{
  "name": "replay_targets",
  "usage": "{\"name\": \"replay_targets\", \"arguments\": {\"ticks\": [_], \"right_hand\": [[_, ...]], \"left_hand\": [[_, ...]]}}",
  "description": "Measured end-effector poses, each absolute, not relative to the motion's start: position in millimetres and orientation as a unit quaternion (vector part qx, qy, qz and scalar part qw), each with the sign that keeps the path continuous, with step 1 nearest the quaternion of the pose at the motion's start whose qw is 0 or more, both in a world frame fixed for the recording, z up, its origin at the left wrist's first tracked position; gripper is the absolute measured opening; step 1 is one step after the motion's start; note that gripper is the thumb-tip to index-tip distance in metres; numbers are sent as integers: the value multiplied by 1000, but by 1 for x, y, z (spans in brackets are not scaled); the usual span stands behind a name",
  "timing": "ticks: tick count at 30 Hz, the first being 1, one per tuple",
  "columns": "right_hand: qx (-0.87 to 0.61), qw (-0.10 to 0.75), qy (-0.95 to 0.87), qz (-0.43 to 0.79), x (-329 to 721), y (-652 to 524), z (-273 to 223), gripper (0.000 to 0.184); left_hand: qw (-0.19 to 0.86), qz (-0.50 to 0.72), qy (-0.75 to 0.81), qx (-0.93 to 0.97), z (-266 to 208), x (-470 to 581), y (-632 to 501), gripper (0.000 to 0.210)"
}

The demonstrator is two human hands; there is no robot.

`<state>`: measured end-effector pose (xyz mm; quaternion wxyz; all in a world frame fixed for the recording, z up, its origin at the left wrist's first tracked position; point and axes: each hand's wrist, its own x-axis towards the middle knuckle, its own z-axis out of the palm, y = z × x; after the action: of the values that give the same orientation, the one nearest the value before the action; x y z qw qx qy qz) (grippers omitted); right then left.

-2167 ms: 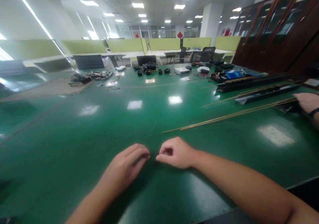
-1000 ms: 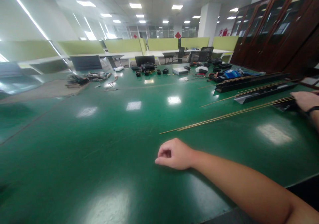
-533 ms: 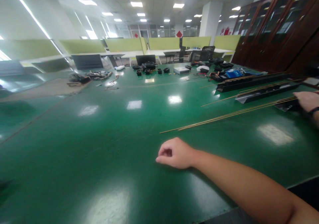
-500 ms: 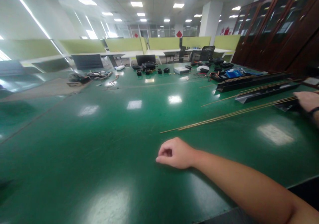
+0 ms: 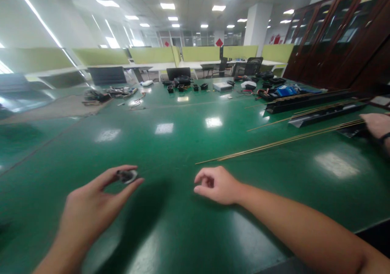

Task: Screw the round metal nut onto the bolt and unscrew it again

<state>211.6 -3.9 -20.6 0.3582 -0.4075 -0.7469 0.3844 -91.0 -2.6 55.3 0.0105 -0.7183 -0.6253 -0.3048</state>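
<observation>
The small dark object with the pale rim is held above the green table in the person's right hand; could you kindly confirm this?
Not quite: the head view shows the small dark object in the left hand, held above the green table.

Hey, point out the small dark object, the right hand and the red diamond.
Small dark object (image 5: 127,177): head view, its visible middle.
Right hand (image 5: 221,186): head view, middle of the hand.
Red diamond (image 5: 219,42): head view, its centre.
</observation>
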Motion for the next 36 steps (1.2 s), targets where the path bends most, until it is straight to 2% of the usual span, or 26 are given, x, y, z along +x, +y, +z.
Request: {"name": "replay_targets", "arguments": {"ticks": [5, 12, 20, 36], "right_hand": [[-469, 405, -676, 398, 215, 6, -25, 19], [-448, 390, -707, 384, 214, 5, -31, 16], [-460, 393, -693, 392, 214, 4, -29, 22], [-458, 383, -694, 403, 213, 1, -27, 20]], "left_hand": [[-107, -347, -474, -802, 41, -2, 14, 32], [-227, -379, -417, -795, 4, 27, 3, 21], [-224, -365, -458, -779, 3, 20, 2, 27], [-219, -362, -446, -789, 7, 22, 0, 20]]}}
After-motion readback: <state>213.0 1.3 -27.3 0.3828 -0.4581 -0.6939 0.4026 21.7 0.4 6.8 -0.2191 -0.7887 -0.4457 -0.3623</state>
